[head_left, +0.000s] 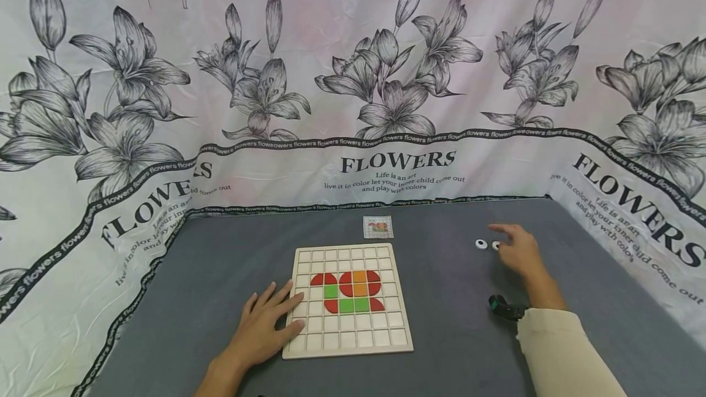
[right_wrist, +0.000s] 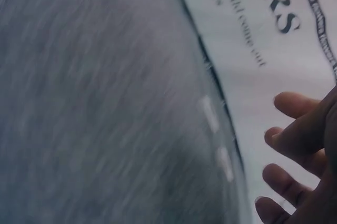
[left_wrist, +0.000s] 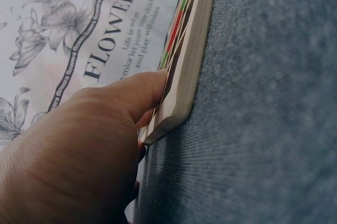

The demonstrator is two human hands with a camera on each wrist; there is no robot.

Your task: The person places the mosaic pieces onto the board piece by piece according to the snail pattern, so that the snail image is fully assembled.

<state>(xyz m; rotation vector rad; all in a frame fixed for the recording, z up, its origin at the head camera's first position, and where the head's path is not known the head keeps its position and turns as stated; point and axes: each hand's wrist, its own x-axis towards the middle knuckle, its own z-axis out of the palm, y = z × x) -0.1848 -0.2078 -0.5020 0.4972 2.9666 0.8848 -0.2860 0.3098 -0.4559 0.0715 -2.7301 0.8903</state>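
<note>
A square wooden grid board (head_left: 353,353) lies on the grey cloth, with red, green and orange tiles (head_left: 346,304) grouped among its white squares. My left hand (head_left: 261,328) rests on the board's left edge, fingers spread; in the left wrist view the thumb (left_wrist: 150,88) lies on the rim. Two small round white pieces with dark centres, a left one (head_left: 481,244) and a right one (head_left: 496,245), sit at the far right. My right hand (head_left: 518,253) is over the right piece, partly covering it, index finger extended. Its fingers hold nothing in the right wrist view.
Behind the board lies a small printed card (head_left: 377,227) with a coloured pattern. A white flower-printed curtain (head_left: 309,176) surrounds the table's back and sides. A dark band with a device (head_left: 506,309) is on the right wrist.
</note>
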